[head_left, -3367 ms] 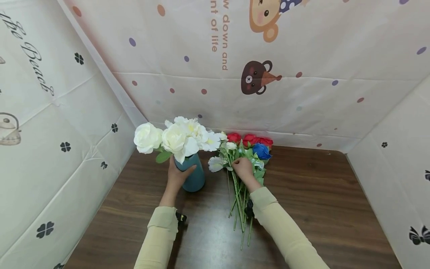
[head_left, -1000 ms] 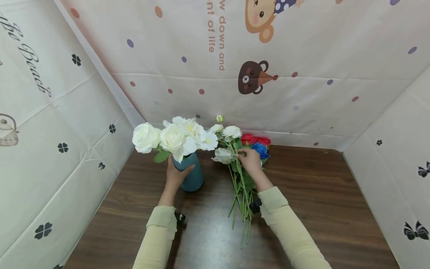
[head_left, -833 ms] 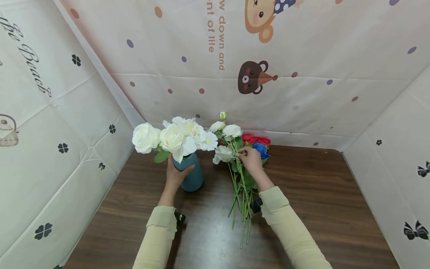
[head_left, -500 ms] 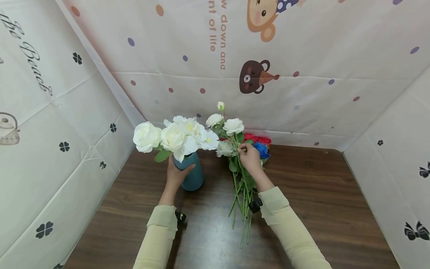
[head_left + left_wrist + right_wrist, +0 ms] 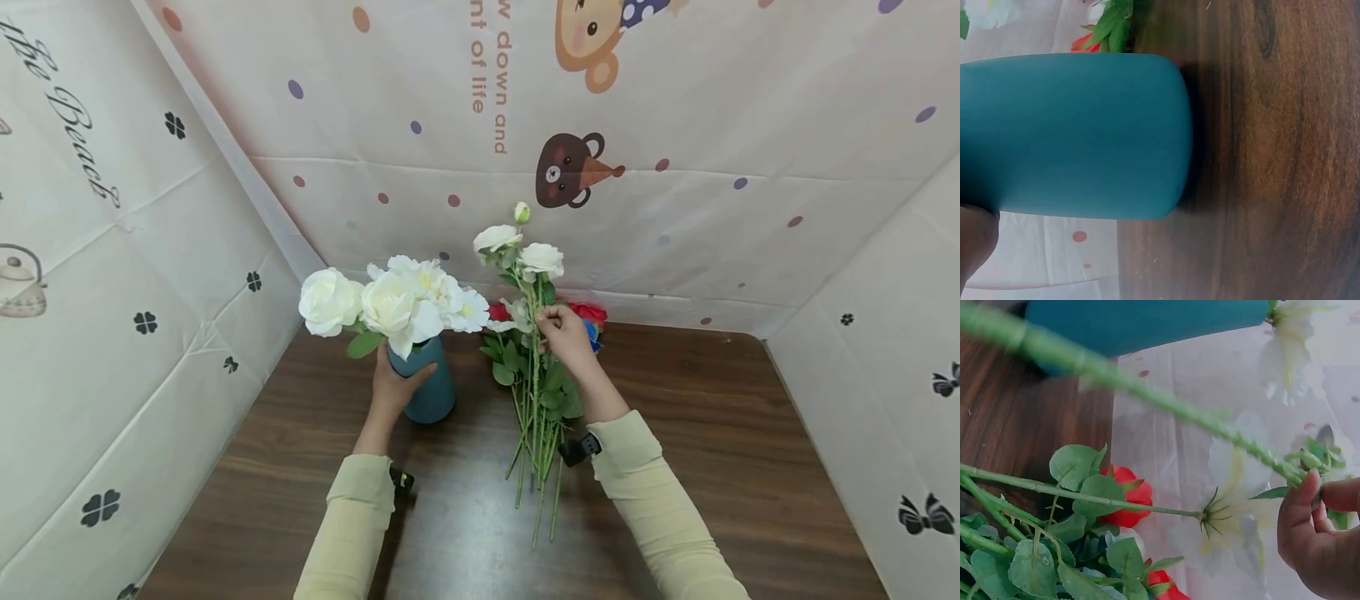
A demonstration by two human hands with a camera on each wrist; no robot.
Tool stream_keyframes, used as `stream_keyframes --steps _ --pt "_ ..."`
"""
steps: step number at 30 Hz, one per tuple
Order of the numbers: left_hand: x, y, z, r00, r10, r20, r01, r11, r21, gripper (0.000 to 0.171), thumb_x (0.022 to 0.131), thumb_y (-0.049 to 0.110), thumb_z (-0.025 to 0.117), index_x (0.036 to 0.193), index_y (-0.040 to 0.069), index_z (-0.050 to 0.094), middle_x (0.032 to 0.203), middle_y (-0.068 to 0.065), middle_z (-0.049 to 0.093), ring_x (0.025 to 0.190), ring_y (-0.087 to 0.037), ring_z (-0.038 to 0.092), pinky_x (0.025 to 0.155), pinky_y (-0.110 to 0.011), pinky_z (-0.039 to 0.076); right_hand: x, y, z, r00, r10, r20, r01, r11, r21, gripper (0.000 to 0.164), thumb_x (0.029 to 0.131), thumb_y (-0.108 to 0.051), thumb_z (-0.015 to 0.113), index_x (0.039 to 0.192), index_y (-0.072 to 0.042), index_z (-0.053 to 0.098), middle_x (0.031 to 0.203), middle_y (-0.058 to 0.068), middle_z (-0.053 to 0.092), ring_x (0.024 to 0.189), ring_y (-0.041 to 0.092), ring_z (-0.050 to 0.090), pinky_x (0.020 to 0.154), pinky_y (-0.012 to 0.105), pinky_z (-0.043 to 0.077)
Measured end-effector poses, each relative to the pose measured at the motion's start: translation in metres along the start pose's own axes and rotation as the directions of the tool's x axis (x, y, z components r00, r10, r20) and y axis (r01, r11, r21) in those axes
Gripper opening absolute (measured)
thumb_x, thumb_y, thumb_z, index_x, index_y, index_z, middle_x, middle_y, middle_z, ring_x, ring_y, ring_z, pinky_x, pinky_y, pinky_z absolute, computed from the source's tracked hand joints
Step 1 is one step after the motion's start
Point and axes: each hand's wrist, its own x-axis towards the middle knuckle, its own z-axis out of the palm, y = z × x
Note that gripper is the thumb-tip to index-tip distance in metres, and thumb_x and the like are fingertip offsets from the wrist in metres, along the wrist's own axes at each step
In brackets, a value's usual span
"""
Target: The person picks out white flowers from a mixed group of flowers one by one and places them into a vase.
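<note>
My left hand (image 5: 397, 385) grips the upper part of a teal vase (image 5: 432, 392), which stands upright on the table and holds several large white flowers (image 5: 390, 307). In the left wrist view the vase (image 5: 1079, 137) fills much of the picture, its base on the wood. Between thumb and fingers, my right hand (image 5: 564, 335) pinches the green stem (image 5: 1166, 406) of a white flower spray (image 5: 542, 260) with two blooms and a bud. That spray is raised above the other stems. Below it lie several loose flowers, with red blooms (image 5: 1125, 497) and green leaves (image 5: 1035, 565).
The brown wooden table (image 5: 720, 467) carries the loose stems (image 5: 536, 467) in its middle, right of the vase. A blue bloom (image 5: 592, 335) peeks out behind my right hand. Printed cloth (image 5: 405, 167) hangs along the back and both sides.
My right hand has lifted the white flower spray up and slightly right, out of the pile, uncovering leaves and a red bloom. My left hand stays on the vase.
</note>
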Motion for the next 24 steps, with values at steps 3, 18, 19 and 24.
stream_keyframes --steps 3,18,19,24 --pt "-0.002 0.000 -0.001 1.000 -0.024 0.012 0.024 1.000 0.011 0.103 0.087 0.027 0.078 0.164 0.011 0.011 0.168 -0.024 0.024 0.155 -0.045 0.027 0.123 -0.067 0.028 0.001 0.001 -0.003 0.998 0.040 0.040 -0.044 0.995 0.090 0.029 0.109 -0.017 0.046 0.130 0.003 0.048 0.100 0.000 0.049 0.073 0.007 0.053 0.065 0.019 0.053" --pt "-0.065 0.029 -0.016 0.981 -0.185 0.057 0.109 0.773 0.625 0.056 0.097 0.051 0.064 0.060 0.012 0.048 0.052 0.000 0.041 0.049 -0.017 0.040 0.047 -0.029 0.031 -0.011 -0.015 -0.027 0.992 0.028 0.121 -0.052 0.979 0.198 0.012 0.110 -0.014 0.042 0.115 -0.006 0.049 0.095 -0.003 0.045 0.077 0.006 0.046 0.064 0.019 0.050" --pt "-0.069 0.030 -0.013 0.976 -0.182 0.118 0.073 0.787 0.613 0.056 0.099 0.046 0.063 0.057 0.013 0.047 0.051 0.001 0.038 0.049 -0.015 0.038 0.048 -0.028 0.030 -0.012 -0.017 -0.029 0.991 0.018 0.131 -0.046 0.977 0.207 0.011 0.110 -0.013 0.041 0.115 -0.006 0.048 0.094 -0.004 0.045 0.076 0.005 0.046 0.064 0.019 0.050" --pt "-0.074 0.034 0.022 0.919 -0.049 0.390 -0.094 0.936 0.338 0.033 0.104 0.032 0.059 0.116 0.006 0.075 0.109 -0.013 0.076 0.099 -0.030 0.071 0.085 -0.043 0.058 -0.022 -0.026 -0.038 0.984 -0.040 0.176 -0.004 0.970 0.245 0.009 0.110 -0.012 0.037 0.111 -0.009 0.046 0.090 -0.006 0.046 0.074 0.005 0.046 0.065 0.018 0.048"
